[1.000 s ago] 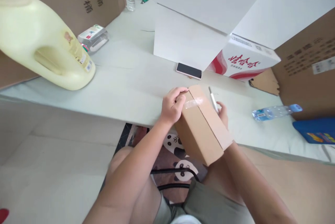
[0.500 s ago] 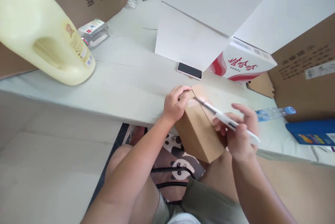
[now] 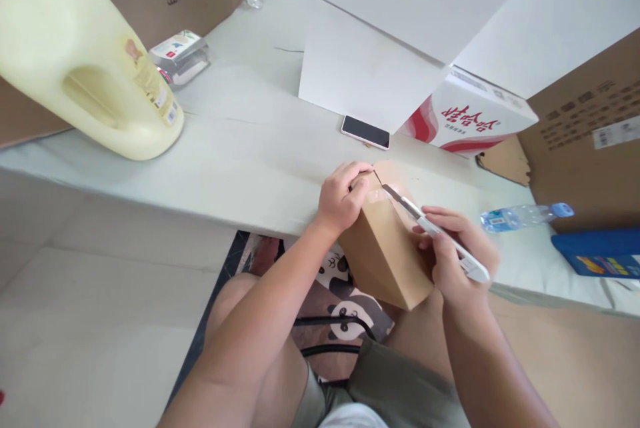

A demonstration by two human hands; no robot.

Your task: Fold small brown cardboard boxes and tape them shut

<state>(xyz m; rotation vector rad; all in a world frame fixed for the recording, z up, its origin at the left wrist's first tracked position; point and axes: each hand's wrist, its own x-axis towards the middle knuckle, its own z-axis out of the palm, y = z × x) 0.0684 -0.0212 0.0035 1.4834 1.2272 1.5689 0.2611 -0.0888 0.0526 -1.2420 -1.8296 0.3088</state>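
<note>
A small brown cardboard box (image 3: pixel 387 251) leans tilted at the table's edge, above my lap. My left hand (image 3: pixel 344 198) is closed on its upper left corner, the fingers over the top edge. In my right hand (image 3: pixel 457 251) is a white utility knife (image 3: pixel 445 233) with its dark blade out. The blade tip lies at the seam between the box's flaps, beside a strip of clear tape (image 3: pixel 379 196). Whether the tip has gone into the seam I cannot tell.
A phone (image 3: pixel 365 132) lies beyond the box, before white cartons (image 3: pixel 370 68). A clear water bottle (image 3: pixel 525 216) and a blue box (image 3: pixel 597 253) lie at right. To the left stands a large pale yellow jug (image 3: pixel 95 75), near a clear container (image 3: pixel 183 58) on its side.
My right hand has closed its fingers more firmly around the knife, and the blade has come down to the box's seam. My left hand keeps its hold on the box.
</note>
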